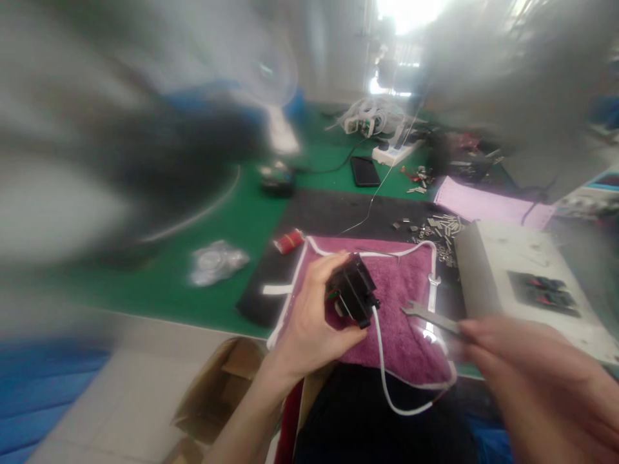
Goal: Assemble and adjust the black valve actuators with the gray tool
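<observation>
My left hand [314, 316] is wrapped round a black plastic housing [355, 290], held above a purple towel [401, 277] with white edging. From the housing's lower right side a white cable [382, 361] comes out and loops down past the table edge. My right hand [503, 348], smeared by motion, pinches one end of a flat open-end wrench [430, 316]. The wrench's jaw points left toward the housing, with a space between them. Flat on the towel's right edge lies a second wrench [432, 303], shiny and silver.
A beige box [522, 277] stands on the right, beside scattered small metal parts [442, 229]. A red spool [289, 241] and a clear plastic bag [217, 263] lie to the left. Farther back are a black phone-like slab [365, 171] and a white power strip [394, 153]. Below sits a cardboard box [222, 386].
</observation>
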`<state>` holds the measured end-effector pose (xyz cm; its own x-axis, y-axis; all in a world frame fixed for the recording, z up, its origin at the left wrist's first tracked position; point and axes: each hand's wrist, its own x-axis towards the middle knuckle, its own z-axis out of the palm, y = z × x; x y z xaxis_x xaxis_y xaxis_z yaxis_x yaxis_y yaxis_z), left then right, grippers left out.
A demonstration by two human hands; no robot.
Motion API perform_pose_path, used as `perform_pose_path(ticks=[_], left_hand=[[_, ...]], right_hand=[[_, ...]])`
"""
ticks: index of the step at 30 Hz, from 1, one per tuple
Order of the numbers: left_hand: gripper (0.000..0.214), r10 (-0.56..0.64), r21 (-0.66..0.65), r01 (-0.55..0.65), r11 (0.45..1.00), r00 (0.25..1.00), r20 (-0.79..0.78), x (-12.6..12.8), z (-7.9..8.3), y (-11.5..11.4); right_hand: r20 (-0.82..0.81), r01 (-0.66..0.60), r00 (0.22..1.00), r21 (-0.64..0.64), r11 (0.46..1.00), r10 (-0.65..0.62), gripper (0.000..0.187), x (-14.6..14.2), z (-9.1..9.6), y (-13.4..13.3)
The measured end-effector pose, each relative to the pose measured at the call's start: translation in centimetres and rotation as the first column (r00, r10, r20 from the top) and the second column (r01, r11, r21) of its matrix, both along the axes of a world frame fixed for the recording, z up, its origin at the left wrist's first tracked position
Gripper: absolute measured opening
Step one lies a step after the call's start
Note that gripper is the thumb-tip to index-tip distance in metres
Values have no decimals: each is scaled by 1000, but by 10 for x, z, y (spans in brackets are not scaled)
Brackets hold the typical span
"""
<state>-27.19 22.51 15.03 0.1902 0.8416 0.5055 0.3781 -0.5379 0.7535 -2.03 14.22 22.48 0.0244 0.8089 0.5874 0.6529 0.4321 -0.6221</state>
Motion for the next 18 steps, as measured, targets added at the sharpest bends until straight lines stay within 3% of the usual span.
perform_pose_path(ticks=[4, 10, 13, 15, 16, 18], left_hand=[[96, -5, 21, 5, 1000, 1000, 3, -1, -1, 1], [92, -27, 62, 28, 998, 1000, -15, -1, 0, 2], [91, -29, 54, 30, 998, 999, -12, -1, 1, 2], [91, -35, 50, 35, 998, 999, -11, -1, 2, 1], [90, -38, 50, 38, 998, 999, -10, -1, 2, 1], [89, -42, 46, 42, 998, 999, -6, -1, 2, 1]], right_hand=[[277, -278, 926, 39, 960, 257, 38, -8, 1, 15], [332, -226, 919, 4, 974, 211, 30, -21, 0, 13], [154, -190, 970, -19, 982, 190, 24, -37, 3, 16], [-64, -95, 994, -82, 992, 90, 18, -44, 0, 25], [-196, -59, 980, -147, 987, 29, 15, -45, -4, 31], [-479, -97, 876, -299, 949, -61, 13, -43, -16, 47]])
